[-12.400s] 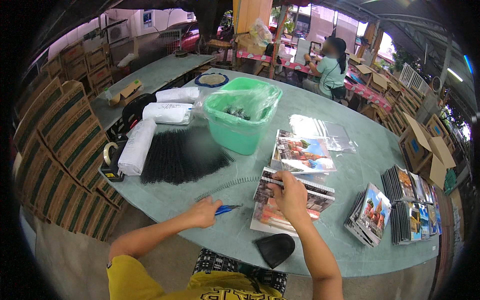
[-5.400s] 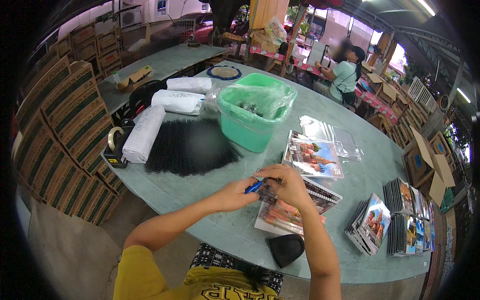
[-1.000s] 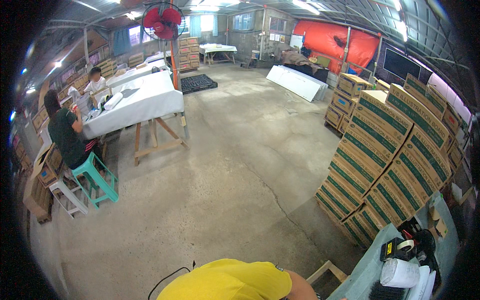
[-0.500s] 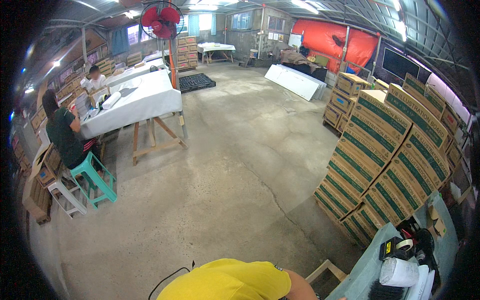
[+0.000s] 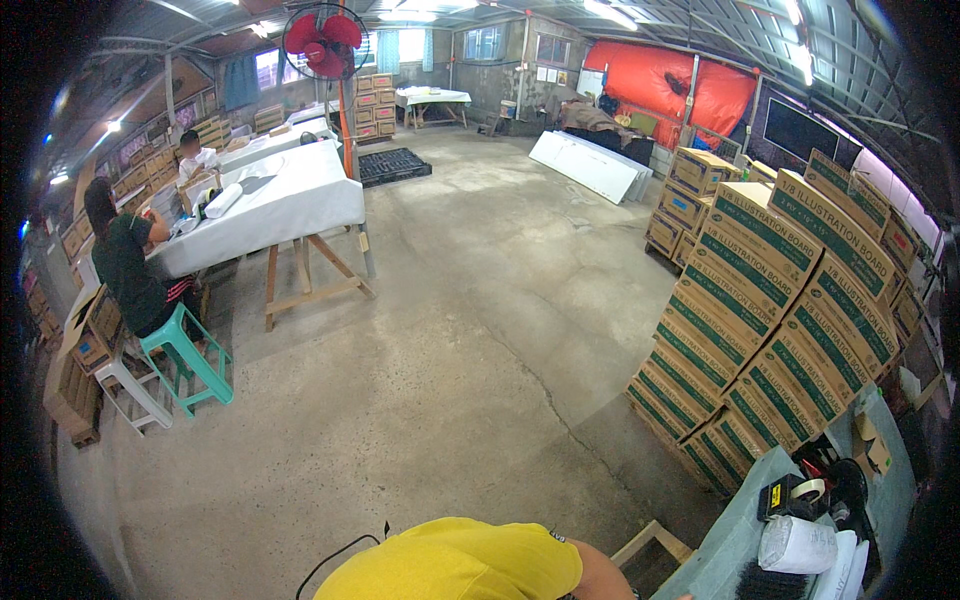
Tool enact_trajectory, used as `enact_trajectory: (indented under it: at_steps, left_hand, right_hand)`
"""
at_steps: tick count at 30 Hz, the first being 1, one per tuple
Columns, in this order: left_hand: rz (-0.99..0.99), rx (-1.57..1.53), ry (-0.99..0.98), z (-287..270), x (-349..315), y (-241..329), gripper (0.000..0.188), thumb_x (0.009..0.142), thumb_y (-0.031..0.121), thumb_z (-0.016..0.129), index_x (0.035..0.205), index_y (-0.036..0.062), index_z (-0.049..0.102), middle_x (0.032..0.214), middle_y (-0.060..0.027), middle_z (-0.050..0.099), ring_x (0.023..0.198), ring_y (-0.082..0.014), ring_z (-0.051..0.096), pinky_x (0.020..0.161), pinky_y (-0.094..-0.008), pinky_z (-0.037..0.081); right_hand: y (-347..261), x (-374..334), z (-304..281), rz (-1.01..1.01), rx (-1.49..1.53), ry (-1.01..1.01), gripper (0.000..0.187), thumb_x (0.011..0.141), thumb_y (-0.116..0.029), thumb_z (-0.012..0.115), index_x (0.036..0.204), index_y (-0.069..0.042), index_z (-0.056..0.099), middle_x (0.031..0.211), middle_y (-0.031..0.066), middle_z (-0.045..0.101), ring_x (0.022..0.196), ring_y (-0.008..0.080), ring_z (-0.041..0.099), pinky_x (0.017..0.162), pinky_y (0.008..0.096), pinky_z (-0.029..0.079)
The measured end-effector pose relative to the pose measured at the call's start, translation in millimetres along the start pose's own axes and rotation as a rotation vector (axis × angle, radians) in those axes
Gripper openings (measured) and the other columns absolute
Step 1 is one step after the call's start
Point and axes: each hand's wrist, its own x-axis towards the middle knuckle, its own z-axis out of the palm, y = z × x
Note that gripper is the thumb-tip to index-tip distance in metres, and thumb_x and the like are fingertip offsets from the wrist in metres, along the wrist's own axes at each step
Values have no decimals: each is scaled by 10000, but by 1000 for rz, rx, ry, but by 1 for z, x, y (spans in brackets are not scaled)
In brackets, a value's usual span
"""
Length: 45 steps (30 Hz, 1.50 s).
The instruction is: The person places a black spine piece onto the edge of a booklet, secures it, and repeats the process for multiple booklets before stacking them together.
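Neither my left hand nor my right hand shows. At the lower edge a yellow-shirted shoulder (image 5: 455,562) and a bare upper arm (image 5: 600,577), which seem to be mine, lean toward a greenish table (image 5: 735,520) at the lower right. Where that arm ends is cut off by the frame. On this table lie a black tape dispenser (image 5: 776,498) with a tape roll (image 5: 808,490), a white plastic-wrapped packet (image 5: 797,546) and a dark brush (image 5: 768,583).
Stacked cartons (image 5: 755,310) rise beyond the table. At left, a person in a dark shirt (image 5: 130,255) sits on a green stool (image 5: 188,355) by a white-covered table (image 5: 300,205); another person (image 5: 195,155) is behind. A red fan (image 5: 322,45), black pallet (image 5: 395,167) and white boards (image 5: 585,163) stand farther off.
The seated person at left has raised a forearm and shifted slightly. The person behind has moved a little. My shoulder and arm look nearly unchanged.
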Motion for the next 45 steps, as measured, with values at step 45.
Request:
enact_trajectory:
  at_steps: [45]
  left_hand:
    - [85, 94, 257, 38, 11, -13, 266, 682, 335, 587, 791, 94, 561, 798, -91, 582, 823, -269, 546, 701, -463, 395]
  right_hand:
    - [5, 2, -1, -47, -54, 16, 176, 869, -154, 605, 829, 16, 622, 635, 49, 612, 535, 91, 539, 493, 229, 431]
